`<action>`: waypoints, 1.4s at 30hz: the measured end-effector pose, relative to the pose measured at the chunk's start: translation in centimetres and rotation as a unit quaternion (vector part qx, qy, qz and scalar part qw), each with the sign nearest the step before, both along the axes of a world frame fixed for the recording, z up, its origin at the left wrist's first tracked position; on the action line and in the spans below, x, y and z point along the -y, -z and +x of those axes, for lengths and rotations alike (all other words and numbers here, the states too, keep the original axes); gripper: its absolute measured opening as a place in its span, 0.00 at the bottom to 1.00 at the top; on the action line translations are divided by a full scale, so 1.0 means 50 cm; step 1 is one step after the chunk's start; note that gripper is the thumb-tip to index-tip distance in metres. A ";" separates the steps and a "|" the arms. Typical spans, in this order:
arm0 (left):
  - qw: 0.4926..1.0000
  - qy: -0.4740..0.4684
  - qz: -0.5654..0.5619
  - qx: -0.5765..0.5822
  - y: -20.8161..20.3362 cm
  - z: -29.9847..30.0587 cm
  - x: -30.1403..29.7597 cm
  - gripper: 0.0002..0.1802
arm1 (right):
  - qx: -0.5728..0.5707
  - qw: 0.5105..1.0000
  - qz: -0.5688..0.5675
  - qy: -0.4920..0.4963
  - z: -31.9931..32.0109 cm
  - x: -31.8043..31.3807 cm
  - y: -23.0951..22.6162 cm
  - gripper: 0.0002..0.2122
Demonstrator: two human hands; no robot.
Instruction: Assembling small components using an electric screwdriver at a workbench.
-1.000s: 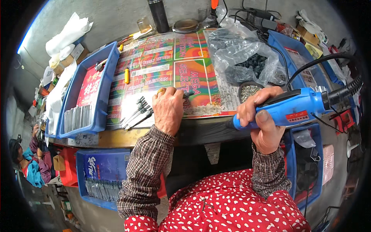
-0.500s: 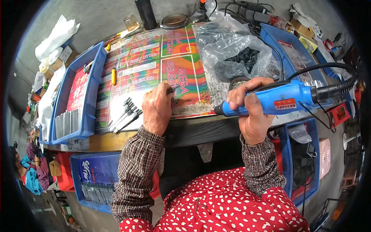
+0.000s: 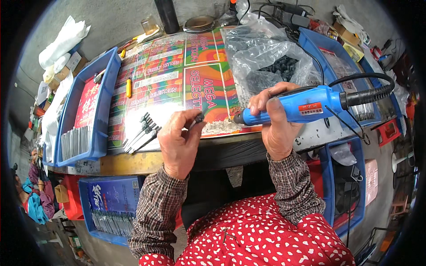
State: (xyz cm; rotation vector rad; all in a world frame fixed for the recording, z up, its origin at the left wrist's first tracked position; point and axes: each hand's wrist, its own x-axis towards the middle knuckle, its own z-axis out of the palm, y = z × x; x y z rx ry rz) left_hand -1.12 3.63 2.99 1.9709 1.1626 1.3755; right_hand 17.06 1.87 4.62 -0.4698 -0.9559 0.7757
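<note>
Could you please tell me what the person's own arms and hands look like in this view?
Both the left hand and the right hand are ungloved. The left sleeve and right sleeve are dark brownish with a fine pale check, loose and wrinkled, narrowing at the wrists. Beyond them shows red fabric with irregular white spots.

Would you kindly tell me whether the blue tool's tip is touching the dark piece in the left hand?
Apart: the head view shows the printed sheet between the tool's tip and dark piece.
</note>
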 end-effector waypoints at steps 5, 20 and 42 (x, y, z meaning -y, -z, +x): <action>0.996 0.036 0.033 -0.070 0.000 0.008 0.040 0.13 | -0.014 1.000 0.010 -0.004 0.000 0.008 -0.006 0.12; 0.954 0.050 0.230 -0.186 0.048 0.019 0.069 0.14 | -0.057 0.994 0.011 -0.088 0.005 0.047 -0.045 0.16; 0.950 0.024 0.265 -0.164 0.060 0.020 0.069 0.21 | -0.070 0.991 -0.010 -0.110 0.000 0.067 -0.055 0.18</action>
